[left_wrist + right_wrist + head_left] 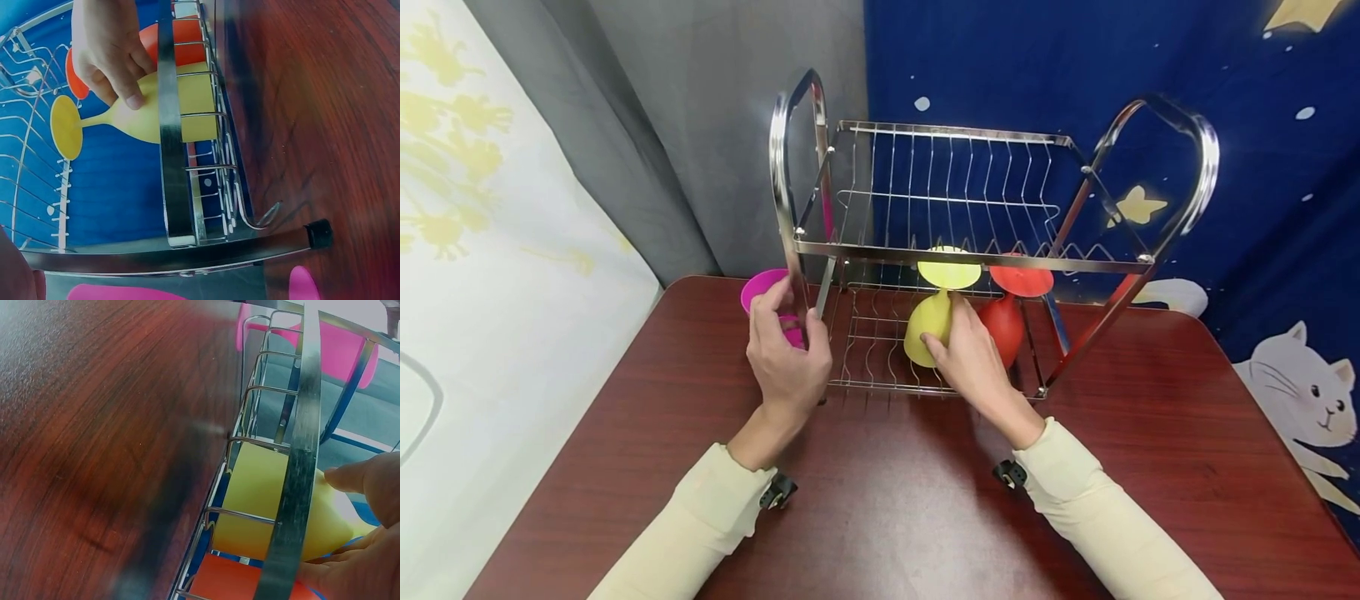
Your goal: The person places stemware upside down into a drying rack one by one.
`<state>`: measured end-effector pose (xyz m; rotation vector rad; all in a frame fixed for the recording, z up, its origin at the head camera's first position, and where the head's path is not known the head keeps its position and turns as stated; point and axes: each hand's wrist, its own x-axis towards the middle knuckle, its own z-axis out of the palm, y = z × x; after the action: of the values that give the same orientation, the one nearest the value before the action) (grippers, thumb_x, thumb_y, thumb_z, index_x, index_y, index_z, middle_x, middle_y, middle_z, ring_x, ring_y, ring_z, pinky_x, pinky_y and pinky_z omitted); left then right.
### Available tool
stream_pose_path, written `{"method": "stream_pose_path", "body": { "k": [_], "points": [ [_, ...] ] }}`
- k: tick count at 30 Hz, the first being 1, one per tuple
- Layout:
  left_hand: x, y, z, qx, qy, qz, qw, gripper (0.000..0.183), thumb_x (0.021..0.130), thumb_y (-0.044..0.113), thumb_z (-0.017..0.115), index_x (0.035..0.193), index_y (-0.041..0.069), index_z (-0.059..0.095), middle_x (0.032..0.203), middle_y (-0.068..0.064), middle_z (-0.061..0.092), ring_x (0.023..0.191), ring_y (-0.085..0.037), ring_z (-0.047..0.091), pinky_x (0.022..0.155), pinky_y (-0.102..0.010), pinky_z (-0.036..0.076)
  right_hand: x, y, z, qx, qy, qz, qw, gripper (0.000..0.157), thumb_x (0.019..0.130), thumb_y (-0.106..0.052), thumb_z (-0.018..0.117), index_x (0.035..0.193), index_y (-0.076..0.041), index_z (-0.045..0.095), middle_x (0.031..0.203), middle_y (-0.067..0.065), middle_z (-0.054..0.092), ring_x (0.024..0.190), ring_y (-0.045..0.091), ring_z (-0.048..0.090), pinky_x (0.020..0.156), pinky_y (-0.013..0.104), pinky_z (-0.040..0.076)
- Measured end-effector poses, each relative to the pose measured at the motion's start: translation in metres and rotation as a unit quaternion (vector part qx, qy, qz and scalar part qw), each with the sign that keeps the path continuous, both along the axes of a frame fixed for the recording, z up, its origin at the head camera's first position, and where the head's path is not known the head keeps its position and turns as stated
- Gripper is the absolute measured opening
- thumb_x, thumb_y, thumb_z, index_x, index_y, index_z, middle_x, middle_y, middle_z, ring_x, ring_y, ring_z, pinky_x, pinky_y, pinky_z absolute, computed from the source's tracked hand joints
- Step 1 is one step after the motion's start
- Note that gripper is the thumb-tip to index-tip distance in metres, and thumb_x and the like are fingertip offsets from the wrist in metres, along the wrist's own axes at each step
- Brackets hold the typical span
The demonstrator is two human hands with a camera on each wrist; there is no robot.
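I log: one red-brown, wood-grained table [880, 521]; left, one white cloth [512, 300] with yellow prints; far, one grey curtain [722, 125]; far right, one dark blue cloth [1000, 62] bearing yellow stars [1137, 207], white spots [922, 104] and a pale printed cat [1300, 387].

Yellow goblet [925, 333] upside down in rack [880, 249], magenta goblet [762, 286] upright beside it

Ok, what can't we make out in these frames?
Head: part of the pink goblet, behind the left hand.
Head: part of the red goblet, behind the right hand.
Left wrist: most of the pink goblet, cut off by the bottom edge.
Right wrist: foot of the yellow goblet, behind the right hand or past the edge.
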<state>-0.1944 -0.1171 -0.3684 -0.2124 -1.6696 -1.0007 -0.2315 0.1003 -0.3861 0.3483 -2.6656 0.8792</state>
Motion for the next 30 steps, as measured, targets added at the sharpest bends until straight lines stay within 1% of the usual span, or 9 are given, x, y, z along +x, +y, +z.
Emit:
{"method": "stream_pose_path", "body": {
  "k": [4, 9, 11, 14, 19, 23, 26, 30],
  "points": [
    [0.002, -0.002, 0.000, 0.001, -0.001, -0.012, 0.9999, 0.041, 0.081, 0.004, 0.061, 0.122, -0.002, 0.058, 0.099, -0.021, 0.059, 0.086, -0.025, 0.059, 0.069, -0.033, 0.054, 0.002, 0.002, 0.003, -0.015, -0.004, -0.001, 1.000, 0.070, 0.086, -0.025, 0.073, 0.142, 0.001, 0.039, 0.136, 0.019, 0.052, 0.120, 0.034, 0.054, 0.100, 0.050, 0.044],
    [0.002, -0.006, 0.006, 0.010, 0.017, -0.019, 0.9996, 0.042, 0.081, 0.003, 0.055, 0.122, 0.000, 0.060, 0.100, -0.021, 0.059, 0.093, -0.028, 0.058, 0.076, -0.035, 0.049, 0.003, 0.005, 0.007, -0.030, -0.003, -0.008, 1.000, 0.066, 0.087, -0.028, 0.071, 0.139, 0.000, 0.042, 0.128, 0.018, 0.057, 0.116, 0.034, 0.055, 0.096, 0.050, 0.045],
    [0.002, -0.007, 0.009, 0.015, 0.023, -0.023, 0.9994, 0.042, 0.080, 0.001, 0.054, 0.122, -0.001, 0.060, 0.100, -0.022, 0.058, 0.094, -0.029, 0.058, 0.078, -0.035, 0.048, 0.004, 0.007, 0.007, -0.033, -0.005, -0.008, 0.999, 0.067, 0.087, -0.029, 0.071, 0.140, 0.000, 0.041, 0.129, 0.018, 0.057, 0.118, 0.033, 0.054, 0.097, 0.050, 0.045],
    [0.002, -0.011, 0.010, 0.020, 0.024, -0.016, 0.9994, 0.042, 0.078, -0.002, 0.054, 0.120, -0.002, 0.060, 0.100, -0.023, 0.058, 0.094, -0.030, 0.057, 0.079, -0.035, 0.048, 0.007, 0.010, 0.008, -0.037, -0.012, -0.005, 0.999, 0.069, 0.088, -0.029, 0.070, 0.142, 0.001, 0.039, 0.132, 0.018, 0.055, 0.122, 0.033, 0.052, 0.100, 0.050, 0.043],
    [0.002, -0.018, 0.009, 0.023, 0.004, 0.001, 0.9997, 0.044, 0.077, -0.005, 0.054, 0.121, -0.002, 0.060, 0.101, -0.023, 0.057, 0.096, -0.029, 0.056, 0.080, -0.036, 0.047, 0.011, 0.012, 0.010, -0.039, -0.028, -0.014, 0.999, 0.074, 0.089, -0.032, 0.068, 0.146, 0.001, 0.036, 0.139, 0.020, 0.051, 0.127, 0.035, 0.049, 0.104, 0.051, 0.041],
    [0.002, -0.023, 0.007, 0.026, -0.018, 0.013, 0.9994, 0.047, 0.076, -0.005, 0.056, 0.122, 0.001, 0.060, 0.104, -0.021, 0.058, 0.099, -0.028, 0.055, 0.080, -0.038, 0.046, 0.015, 0.015, 0.014, -0.042, -0.037, -0.023, 0.998, 0.077, 0.090, -0.035, 0.066, 0.149, 0.001, 0.033, 0.146, 0.021, 0.045, 0.133, 0.036, 0.045, 0.108, 0.052, 0.037],
    [0.003, -0.026, 0.005, 0.023, -0.034, 0.021, 0.9989, 0.048, 0.077, -0.003, 0.057, 0.124, 0.002, 0.059, 0.107, -0.021, 0.057, 0.102, -0.028, 0.053, 0.080, -0.040, 0.045, 0.018, 0.017, 0.015, -0.050, -0.034, -0.024, 0.998, 0.075, 0.090, -0.035, 0.066, 0.148, 0.001, 0.034, 0.141, 0.021, 0.050, 0.129, 0.035, 0.048, 0.106, 0.052, 0.039],
    [0.003, -0.030, 0.002, 0.020, -0.048, 0.028, 0.9982, 0.048, 0.078, -0.001, 0.058, 0.126, 0.003, 0.058, 0.114, -0.020, 0.056, 0.108, -0.027, 0.050, 0.085, -0.042, 0.044, 0.021, 0.021, 0.017, -0.062, -0.027, -0.019, 0.998, 0.073, 0.090, -0.034, 0.066, 0.147, 0.001, 0.036, 0.133, 0.019, 0.057, 0.121, 0.032, 0.057, 0.101, 0.050, 0.045]
  ]
}}
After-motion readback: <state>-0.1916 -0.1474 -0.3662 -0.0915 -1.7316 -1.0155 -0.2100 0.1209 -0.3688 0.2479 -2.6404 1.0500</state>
